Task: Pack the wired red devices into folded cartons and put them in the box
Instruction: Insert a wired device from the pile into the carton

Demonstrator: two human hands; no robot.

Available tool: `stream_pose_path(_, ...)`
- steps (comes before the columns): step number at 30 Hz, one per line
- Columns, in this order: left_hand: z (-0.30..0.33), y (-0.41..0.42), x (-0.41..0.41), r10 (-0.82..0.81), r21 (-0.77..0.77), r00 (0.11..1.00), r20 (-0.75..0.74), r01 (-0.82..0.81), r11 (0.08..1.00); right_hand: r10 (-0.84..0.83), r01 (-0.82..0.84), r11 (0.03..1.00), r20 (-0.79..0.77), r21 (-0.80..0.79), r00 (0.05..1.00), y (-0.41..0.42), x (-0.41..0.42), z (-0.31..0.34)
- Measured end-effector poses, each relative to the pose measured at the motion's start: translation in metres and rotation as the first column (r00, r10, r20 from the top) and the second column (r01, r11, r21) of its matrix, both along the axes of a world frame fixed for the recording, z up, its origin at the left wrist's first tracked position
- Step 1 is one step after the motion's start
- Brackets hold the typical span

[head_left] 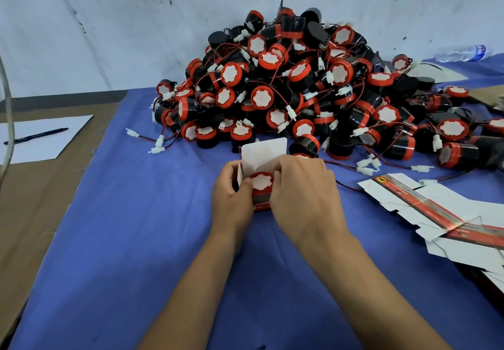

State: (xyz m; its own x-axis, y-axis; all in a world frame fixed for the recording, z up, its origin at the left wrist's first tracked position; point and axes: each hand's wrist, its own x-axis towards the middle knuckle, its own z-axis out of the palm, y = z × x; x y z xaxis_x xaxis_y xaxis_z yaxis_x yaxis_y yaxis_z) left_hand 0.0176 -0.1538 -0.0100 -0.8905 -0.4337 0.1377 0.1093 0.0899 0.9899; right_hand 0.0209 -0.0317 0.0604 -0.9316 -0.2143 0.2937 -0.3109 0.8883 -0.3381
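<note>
1. Blue cloth is spread over a table set against a scuffed white wall; brown cardboard is seen along its left edge.
2. No writing can be read: the print on the red carton and on the flat cartons at the right is too small, though a yellow round badge is seen on both.
3. The carton is held upright by both hands at the centre of the cloth, its white top flap raised.
4. One red device is seated in the carton's open mouth.
5. The left hand is curled round the carton's left side, thumb by the device's rim.
6. The right hand is curled round the right side.
7. A heap of wired devices is piled just behind.
8. Open cloth is left in front and to the left, where a pen is laid on white paper.
</note>
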Motion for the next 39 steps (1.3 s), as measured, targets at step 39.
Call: stream_pose_path(39, -0.001, 0.004, -0.002, -0.051, -0.052, 0.998, 0.038, 0.053, 0.997, -0.034, 0.004, 0.966, -0.113, -0.259, 0.993, -0.002, -0.013, -0.022)
